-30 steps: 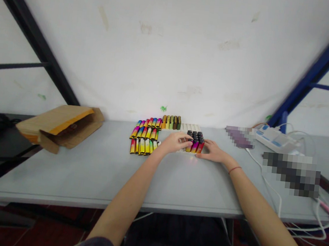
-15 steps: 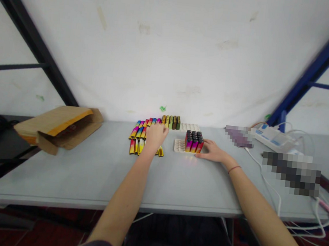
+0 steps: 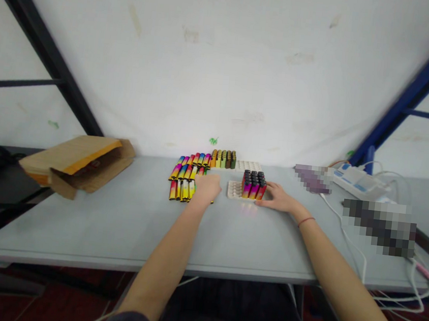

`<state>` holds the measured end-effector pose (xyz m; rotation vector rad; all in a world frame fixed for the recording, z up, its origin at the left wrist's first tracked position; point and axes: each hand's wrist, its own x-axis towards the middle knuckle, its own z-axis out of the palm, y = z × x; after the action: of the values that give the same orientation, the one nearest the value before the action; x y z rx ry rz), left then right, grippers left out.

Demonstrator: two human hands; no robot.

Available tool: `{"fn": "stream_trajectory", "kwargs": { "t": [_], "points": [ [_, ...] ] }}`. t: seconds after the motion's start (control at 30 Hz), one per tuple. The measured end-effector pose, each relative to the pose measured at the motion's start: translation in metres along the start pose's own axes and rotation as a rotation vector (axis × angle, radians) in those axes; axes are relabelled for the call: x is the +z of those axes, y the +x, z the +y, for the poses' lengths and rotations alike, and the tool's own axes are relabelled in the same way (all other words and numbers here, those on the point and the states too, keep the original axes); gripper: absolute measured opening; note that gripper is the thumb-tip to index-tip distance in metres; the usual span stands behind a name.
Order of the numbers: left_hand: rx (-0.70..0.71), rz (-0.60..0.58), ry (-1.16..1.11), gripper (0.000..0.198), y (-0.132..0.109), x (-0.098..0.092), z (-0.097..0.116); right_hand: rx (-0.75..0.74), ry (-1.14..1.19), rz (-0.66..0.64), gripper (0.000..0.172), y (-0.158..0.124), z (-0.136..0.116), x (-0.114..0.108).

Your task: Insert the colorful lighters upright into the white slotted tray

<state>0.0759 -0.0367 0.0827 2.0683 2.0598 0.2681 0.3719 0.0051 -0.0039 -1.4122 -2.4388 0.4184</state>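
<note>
Several rainbow-coloured lighters (image 3: 184,175) lie in rows on the grey table (image 3: 116,221). My left hand (image 3: 207,188) rests on the right end of their front row, knuckles up, fingers curled down onto a lighter. To its right a white tray (image 3: 233,189) holds a block of upright lighters (image 3: 253,185) with black tops. My right hand (image 3: 277,197) lies flat on the table against the right side of that tray, fingers stretched toward the block.
Behind the tray stand a row of yellow and green lighters (image 3: 224,159) and a second white tray (image 3: 248,165). An open cardboard box (image 3: 79,164) lies at the left. A power strip (image 3: 356,180) and white cables (image 3: 354,246) occupy the right side.
My left hand left the tray's block, swung left over the loose lighters, then drew back a little toward me and curled down. My right hand stayed beside the tray.
</note>
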Motion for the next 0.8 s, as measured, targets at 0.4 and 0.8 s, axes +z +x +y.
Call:
{"fn": "stream_trajectory", "kwargs": {
  "t": [0.4, 0.8],
  "points": [
    [-0.174, -0.129, 0.15, 0.042, 0.001, -0.026, -0.021, -0.011, 0.013, 0.025, 0.094, -0.001, -0.002, 0.0],
    [-0.048, -0.034, 0.065, 0.022, 0.006, 0.005, -0.006, -0.014, 0.003, 0.022, 0.094, 0.0, 0.0, 0.002]
  ]
}}
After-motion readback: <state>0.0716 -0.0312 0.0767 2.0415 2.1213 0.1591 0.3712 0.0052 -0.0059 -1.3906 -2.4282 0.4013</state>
